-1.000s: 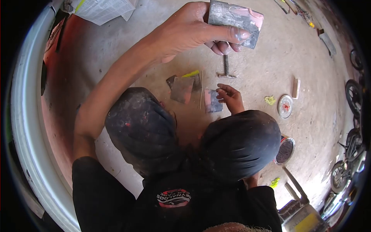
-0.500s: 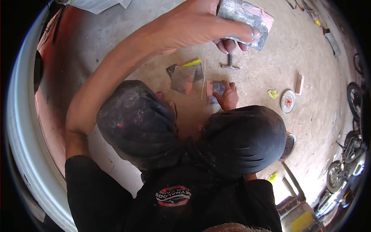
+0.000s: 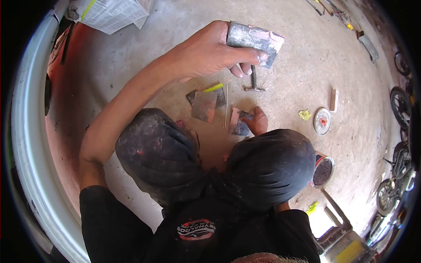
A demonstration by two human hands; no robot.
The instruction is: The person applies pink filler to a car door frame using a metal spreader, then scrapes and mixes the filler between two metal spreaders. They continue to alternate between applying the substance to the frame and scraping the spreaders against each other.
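Note:
My left hand [image 3: 239, 55] is raised in front of me, its thumb pressed on a flat dark plate [image 3: 254, 38] with pink paste along its far edge; some fingers are hidden under it. Low between my knees and partly behind my right knee, my right hand [image 3: 258, 121] grips a second dark plate [image 3: 239, 122] with a pink-coated edge. Just left of that plate lies a thin stick [image 3: 226, 105] on the floor, and beside it a greyish sheet [image 3: 204, 106] with an orange corner overlaps a darker one.
A T-shaped tool [image 3: 255, 87] lies beyond my right hand. To the right are a round lid [image 3: 322, 121], a small block [image 3: 334, 100], a yellowish crumpled lump [image 3: 304, 115] and an open can [image 3: 323, 172]. A pale car body panel [image 3: 33, 144] runs along the left; newspaper [image 3: 115, 15] is at the top left.
My left hand and its plate have shifted left and slightly down in view. The plate in my right hand has tilted. The whole view has moved a little, showing more of the can.

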